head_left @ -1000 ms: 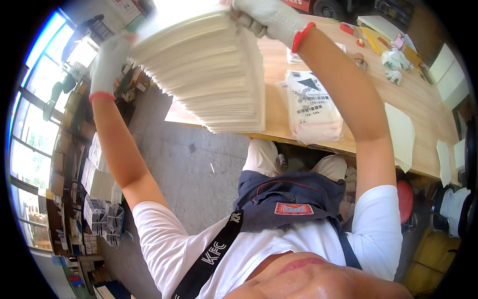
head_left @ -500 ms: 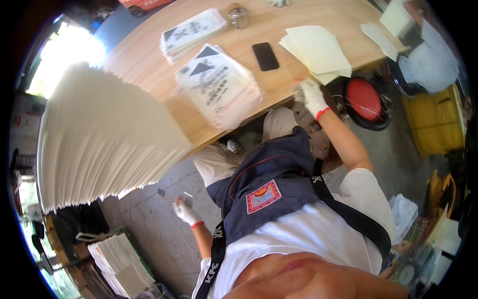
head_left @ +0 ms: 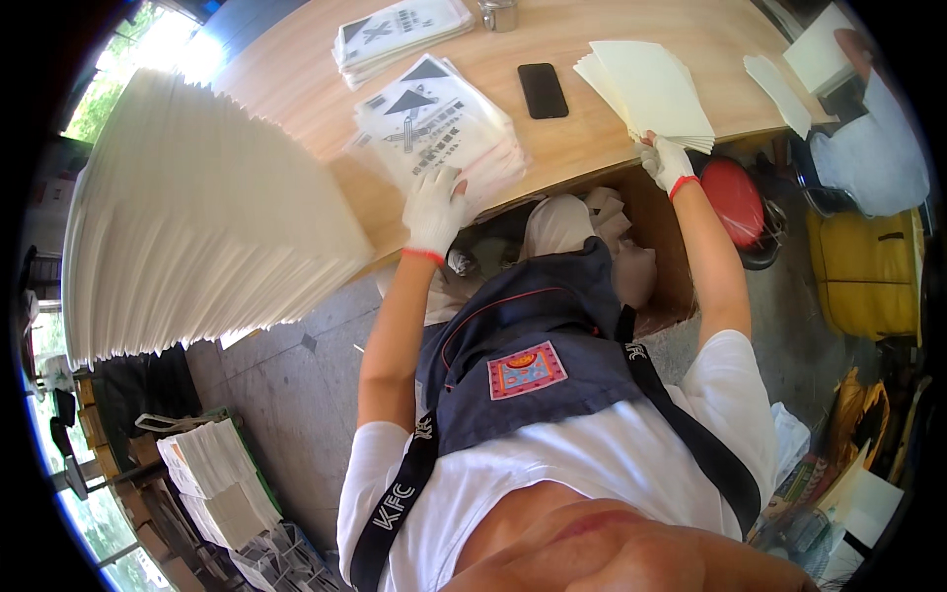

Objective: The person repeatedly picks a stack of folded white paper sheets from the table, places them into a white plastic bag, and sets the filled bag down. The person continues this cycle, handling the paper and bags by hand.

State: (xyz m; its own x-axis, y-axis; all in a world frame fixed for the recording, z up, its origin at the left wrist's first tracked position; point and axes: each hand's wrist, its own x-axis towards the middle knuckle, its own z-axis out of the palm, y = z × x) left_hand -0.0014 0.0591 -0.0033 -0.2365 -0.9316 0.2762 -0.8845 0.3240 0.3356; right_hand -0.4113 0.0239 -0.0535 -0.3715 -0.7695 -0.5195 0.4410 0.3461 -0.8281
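A stack of clear plastic bags with dark print (head_left: 434, 123) lies on the table in front of me. My left hand (head_left: 434, 212), in a white knit glove with a red cuff, rests at the near edge of this stack. Its fingers are stretched out and the thumb stands apart. To the right, a fanned stack of cream paper sheets (head_left: 651, 89) reaches the table's front edge. My right hand (head_left: 667, 161), gloved alike, has its fingers curled in a pinch at the near edge of those sheets.
A tall pile of white sheets (head_left: 207, 227) rises at the left. Further back lie another bag stack (head_left: 400, 37), a metal-and-glass jar (head_left: 498, 14) and a black phone (head_left: 543, 91). A red stool (head_left: 732, 202) and a person in a light top (head_left: 873, 148) are at the right.
My left hand has come up from beside my lap to the printed bags. My right hand has moved up to the near edge of the cream sheets. The view has shifted slightly.
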